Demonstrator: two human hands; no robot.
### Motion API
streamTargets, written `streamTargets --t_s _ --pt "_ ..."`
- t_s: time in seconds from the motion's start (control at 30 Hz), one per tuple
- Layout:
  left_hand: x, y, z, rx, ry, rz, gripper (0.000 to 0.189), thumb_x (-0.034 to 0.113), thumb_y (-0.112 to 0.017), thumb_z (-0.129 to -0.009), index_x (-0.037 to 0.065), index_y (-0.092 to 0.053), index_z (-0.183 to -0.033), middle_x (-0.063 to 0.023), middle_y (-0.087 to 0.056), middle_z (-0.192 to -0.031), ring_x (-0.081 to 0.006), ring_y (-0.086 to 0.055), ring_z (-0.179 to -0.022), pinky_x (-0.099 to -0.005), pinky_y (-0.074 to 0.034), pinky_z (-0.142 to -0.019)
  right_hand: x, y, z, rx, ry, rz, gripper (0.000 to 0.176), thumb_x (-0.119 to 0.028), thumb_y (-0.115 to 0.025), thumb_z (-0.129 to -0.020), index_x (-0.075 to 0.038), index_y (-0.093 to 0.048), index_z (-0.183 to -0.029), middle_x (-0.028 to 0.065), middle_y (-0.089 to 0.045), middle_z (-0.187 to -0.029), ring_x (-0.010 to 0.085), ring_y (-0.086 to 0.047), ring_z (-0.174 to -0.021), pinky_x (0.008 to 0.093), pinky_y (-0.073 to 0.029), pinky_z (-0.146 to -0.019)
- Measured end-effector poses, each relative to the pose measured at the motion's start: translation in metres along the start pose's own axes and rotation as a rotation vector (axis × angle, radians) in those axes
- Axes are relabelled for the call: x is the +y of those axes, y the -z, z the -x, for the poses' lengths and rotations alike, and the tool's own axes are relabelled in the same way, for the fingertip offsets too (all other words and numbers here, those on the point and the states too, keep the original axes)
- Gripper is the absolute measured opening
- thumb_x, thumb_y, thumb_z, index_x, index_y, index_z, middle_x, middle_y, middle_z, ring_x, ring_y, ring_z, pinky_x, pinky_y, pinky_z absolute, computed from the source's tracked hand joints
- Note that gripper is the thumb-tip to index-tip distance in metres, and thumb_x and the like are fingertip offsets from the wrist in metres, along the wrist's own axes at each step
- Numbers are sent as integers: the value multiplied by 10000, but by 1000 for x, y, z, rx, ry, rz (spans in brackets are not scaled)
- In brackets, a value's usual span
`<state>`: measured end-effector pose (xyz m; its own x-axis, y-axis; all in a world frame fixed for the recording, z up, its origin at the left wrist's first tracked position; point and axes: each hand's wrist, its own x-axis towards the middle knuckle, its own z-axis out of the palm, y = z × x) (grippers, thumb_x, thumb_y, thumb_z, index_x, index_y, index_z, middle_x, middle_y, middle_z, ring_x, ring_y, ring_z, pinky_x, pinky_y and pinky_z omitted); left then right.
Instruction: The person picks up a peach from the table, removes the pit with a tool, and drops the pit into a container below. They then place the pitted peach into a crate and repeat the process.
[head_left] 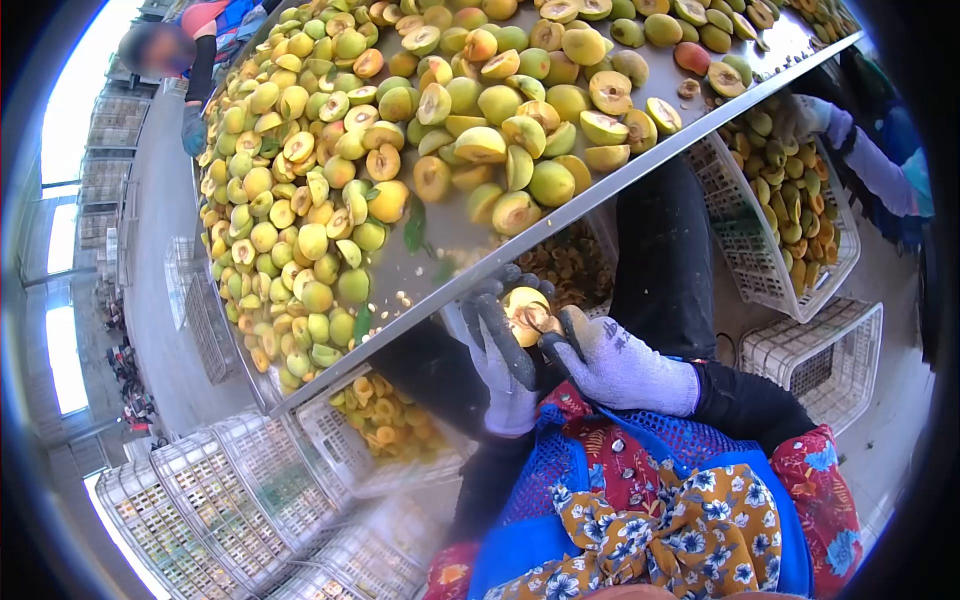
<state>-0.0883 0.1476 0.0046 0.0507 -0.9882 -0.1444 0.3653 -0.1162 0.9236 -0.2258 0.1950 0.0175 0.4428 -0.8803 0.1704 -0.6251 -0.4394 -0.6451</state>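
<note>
My left hand [497, 350], in a purple glove with dark fingers, is wrapped round a cut yellow fruit half [526, 312] just below the metal table's edge [580, 220]. From the right, my right hand [625, 362], gloved the same way, has its thumb and fingers closed at the fruit's cut face. Whether it holds a small tool or a pit there is too small to tell. Halved and whole green-yellow fruits [480, 145] are heaped on the table above my hands. Under the table, beyond my fingers, lies a pile of small brownish pieces [570, 265].
A crate of fruit halves [790, 210] stands at the right, beside a co-worker's gloved arm [870, 165]. An empty white crate [815, 365] is below it. Stacked crates [220, 500] and more fruit halves [385, 415] are lower left. Another person [205, 60] stands at the upper left.
</note>
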Motion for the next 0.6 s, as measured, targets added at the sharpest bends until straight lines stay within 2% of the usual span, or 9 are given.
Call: streamTargets --t_s 0.03,0.13,0.23,0.33,0.37,0.47,0.5,0.57,0.6 --pt "-3 0 1 -10 -41 -23 413 333 -401 -1061 17 -433 -1326 -160 -563 -1213 -271 -622 -1008 -418 -543 -896 2 -3 1 -22 47 79 243 -142 -451 -981 68 -546 -1056 254 -536 -953 317 -620 -652 426 -432 -455" --pt "-8 -1 4 -59 -128 -120 461 354 -400 -1057 14 -407 -1368 -158 -540 -1247 -261 -598 -1066 -405 -502 -945 2 -18 -9 245 29 -159 262 -236 -468 -1011 9 -561 -1026 160 -567 -843 223 -605 -585 342 -424 -438" --pt "-9 1 9 -85 -217 -304 529 384 -409 -1046 -15 -403 -1393 -164 -520 -1307 -267 -570 -1132 -385 -446 -992 -12 21 -19 -240 -942 -1526 342 -373 -486 -1022 -40 -559 -1006 67 -563 -731 147 -561 -524 274 -421 -443" --pt "-3 7 2 -132 55 -88 512 390 -386 -1052 -30 -461 -1336 -180 -539 -1300 -275 -572 -1144 -394 -469 -981 -4 25 -18 -211 -768 -1547 413 -484 -494 -1005 -77 -558 -969 -8 -531 -666 80 -507 -488 217 -399 -444" --pt "0 11 -2 -148 145 -18 511 392 -379 -1054 -35 -481 -1316 -185 -545 -1297 -277 -573 -1148 -398 -476 -977 -3 23 -20 -238 -884 -1461 381 -418 -494 -1013 -47 -574 -971 70 -580 -695 159 -581 -540 287 -452 -472" --pt "7 19 -9 -186 417 188 523 398 -356 -1060 -50 -539 -1259 -200 -564 -1290 -285 -575 -1160 -407 -499 -966 7 -14 -11 21 -464 -789 359 -355 -486 -1014 -10 -582 -989 198 -606 -734 288 -644 -652 390 -497 -535" --pt "8 14 -9 -102 443 121 514 414 -370 -1059 -44 -574 -1174 -188 -626 -1173 -279 -626 -1060 -393 -531 -897 9 -15 -10 -23 -411 -633 325 -292 -478 -1010 16 -582 -1015 312 -596 -805 393 -650 -795 476 -505 -607" --pt "18 6 -7 -217 182 -355 511 418 -372 -1059 -43 -582 -1122 -177 -654 -1073 -277 -652 -966 -386 -542 -850 4 -11 -7 -58 -327 -434 312 -282 -480 -1009 16 -571 -1031 326 -594 -815 399 -651 -807 478 -501 -604" --pt "16 2 -6 -204 137 -372 505 417 -375 -1059 -41 -583 -1096 -171 -661 -1017 -273 -657 -922 -383 -546 -830 2 -8 -5 -75 -285 -334 306 -276 -480 -1008 16 -565 -1039 333 -592 -821 401 -652 -814 479 -499 -602"
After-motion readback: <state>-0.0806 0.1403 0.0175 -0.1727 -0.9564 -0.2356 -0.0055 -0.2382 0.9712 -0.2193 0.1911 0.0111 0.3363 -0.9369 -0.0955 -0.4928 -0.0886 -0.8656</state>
